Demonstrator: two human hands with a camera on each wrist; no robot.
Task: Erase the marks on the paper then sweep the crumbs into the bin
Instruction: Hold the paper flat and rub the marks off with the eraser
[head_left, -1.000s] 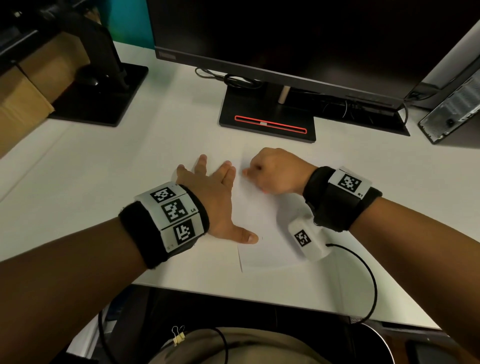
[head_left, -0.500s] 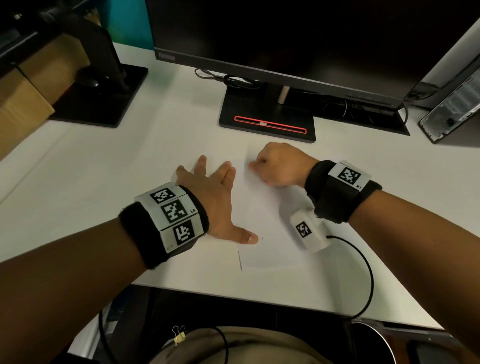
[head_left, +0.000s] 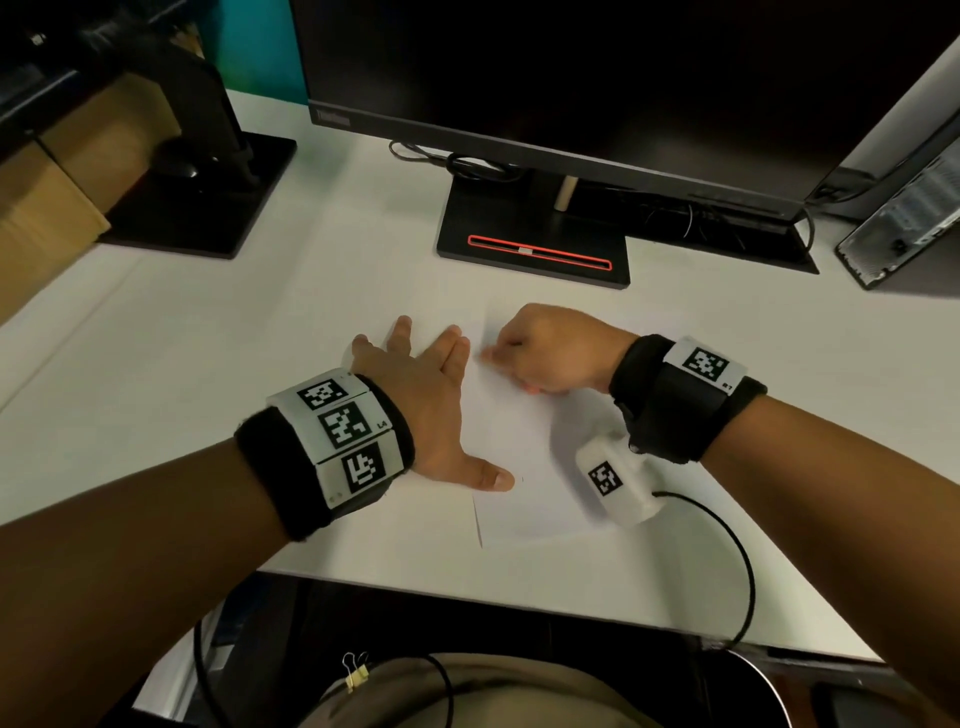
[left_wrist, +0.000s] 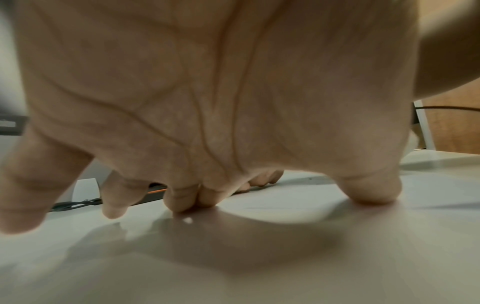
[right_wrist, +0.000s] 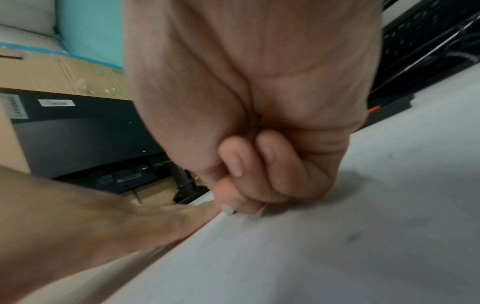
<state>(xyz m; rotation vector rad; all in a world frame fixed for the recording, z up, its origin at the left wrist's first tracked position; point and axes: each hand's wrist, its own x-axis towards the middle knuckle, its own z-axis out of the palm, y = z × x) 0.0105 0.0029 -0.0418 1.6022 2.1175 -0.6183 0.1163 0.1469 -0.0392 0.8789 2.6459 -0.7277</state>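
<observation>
A white sheet of paper (head_left: 519, 441) lies on the white desk (head_left: 208, 415) in front of me. My left hand (head_left: 431, 400) lies flat with spread fingers on the paper's left edge, its thumb pressing the sheet. My right hand (head_left: 545, 348) is curled into a fist at the sheet's far left corner and pinches a small white eraser (right_wrist: 228, 210) against the paper. Faint grey marks (right_wrist: 350, 238) show on the sheet in the right wrist view. A white crumb (left_wrist: 187, 220) lies by my left hand's fingertips (left_wrist: 182, 203).
A monitor stand (head_left: 535, 249) with a red stripe sits just beyond the paper. A second black stand (head_left: 197, 208) and cardboard boxes (head_left: 47, 208) are at the left, a computer case (head_left: 904, 223) at the right. A round dark container's pale rim (head_left: 763, 680) shows below the desk's front edge.
My right hand slid away across the top of the paper and came back toward me and left, still pinching the eraser. The left hand has stayed flat in place.
</observation>
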